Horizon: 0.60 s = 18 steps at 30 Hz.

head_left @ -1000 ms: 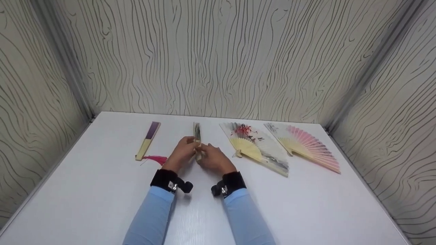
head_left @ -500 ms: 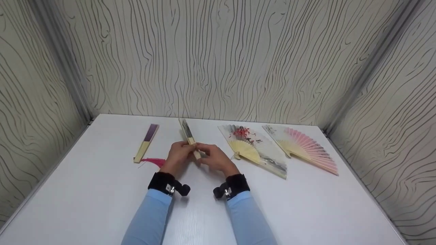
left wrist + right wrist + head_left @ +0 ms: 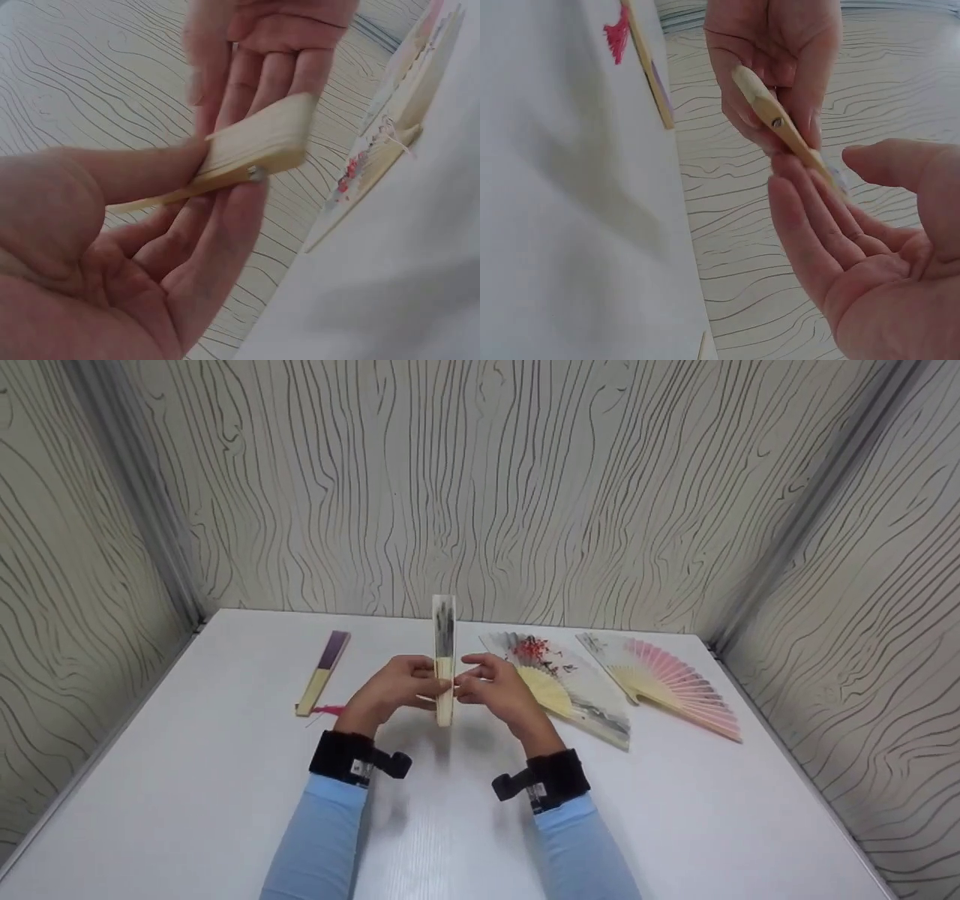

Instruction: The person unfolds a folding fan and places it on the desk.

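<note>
A folded fan with pale wooden ribs and a grey-patterned leaf stands upright above the table, its narrow side toward me. My left hand pinches its ribs between thumb and fingers, close to the metal rivet. From the other side, my right hand has its fingers straight beside the fan. In the right wrist view the fingertips of that hand reach the fan or the left hand; which one, I cannot tell. Its thumb stays apart from the fan.
A folded purple fan with a pink tassel lies on the left of the white table. On the right lie two spread fans, one with red blossoms and one pink. Wood-grain panels enclose the back and sides.
The fan has risen off the table and swung from a leftward tilt to upright. My right hand has let go and moved to the right, its fingers straightening. The other fans lie unmoved.
</note>
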### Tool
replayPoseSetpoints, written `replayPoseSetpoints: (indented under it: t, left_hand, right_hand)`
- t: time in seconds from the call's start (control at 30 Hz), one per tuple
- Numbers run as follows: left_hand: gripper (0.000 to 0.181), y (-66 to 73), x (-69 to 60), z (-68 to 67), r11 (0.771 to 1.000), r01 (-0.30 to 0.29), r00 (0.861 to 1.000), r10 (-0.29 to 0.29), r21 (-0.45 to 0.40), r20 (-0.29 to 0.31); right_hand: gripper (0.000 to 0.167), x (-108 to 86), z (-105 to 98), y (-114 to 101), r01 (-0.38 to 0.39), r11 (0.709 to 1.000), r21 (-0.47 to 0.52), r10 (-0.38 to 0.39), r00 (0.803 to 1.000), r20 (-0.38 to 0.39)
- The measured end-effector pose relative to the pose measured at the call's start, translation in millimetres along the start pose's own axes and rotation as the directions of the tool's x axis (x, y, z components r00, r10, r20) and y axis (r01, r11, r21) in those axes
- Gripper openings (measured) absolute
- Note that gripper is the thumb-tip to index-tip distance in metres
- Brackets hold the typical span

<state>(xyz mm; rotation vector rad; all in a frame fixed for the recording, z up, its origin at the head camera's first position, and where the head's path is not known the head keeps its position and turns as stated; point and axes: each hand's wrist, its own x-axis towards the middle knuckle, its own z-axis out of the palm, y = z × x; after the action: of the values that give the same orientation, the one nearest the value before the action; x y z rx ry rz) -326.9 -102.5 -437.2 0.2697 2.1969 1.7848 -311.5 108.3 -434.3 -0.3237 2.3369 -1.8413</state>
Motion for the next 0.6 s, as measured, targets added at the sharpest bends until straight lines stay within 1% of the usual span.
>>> replayPoseSetpoints:
  t: [0.03,0.1,0.2,0.37,0.43,0.5,0.6]
  left_hand:
    - [0.038,3.7,-2.2,1.1,1.0,-0.011,0.999,0.01,0.017,0.031]
    - [0.037,9.5,-5.2,4.5,0.998,-0.034,0.996,0.03,0.043,0.08]
    - [0.032,11.4,-5.7,10.6,0.996,-0.051,0.993,0.042,0.079,0.108]
    - [0.023,10.0,-9.2,16.1,0.984,-0.048,0.994,0.03,0.171,0.108]
    - [0.022,11.2,-11.7,16.3,0.979,-0.066,0.994,0.047,0.195,0.102]
    - [0.022,12.4,-12.9,16.3,0.976,-0.08,0.994,0.062,0.202,0.094]
    - [0.024,15.2,-13.1,16.3,0.979,-0.082,0.995,0.07,0.187,0.066]
  right_hand:
    - [0.041,-2.4,-4,0,-0.009,0.999,0.036,0.008,1.0,0.011]
    - [0.037,-5.8,-14,2,-0.013,0.997,0.072,0.01,0.999,0.049]
    - [0.033,-7.6,-24,7,0.001,0.996,0.09,-0.01,0.994,0.104]
    - [0.031,-5.4,-28,17,0.008,0.995,0.096,-0.02,0.991,0.13]
    - [0.032,-4.5,-28,18,0.018,0.995,0.101,-0.031,0.99,0.136]
    - [0.032,-4.3,-28,18,0.027,0.994,0.108,-0.042,0.99,0.137]
    - [0.033,-3.9,-29,17,0.048,0.992,0.114,-0.063,0.989,0.134]
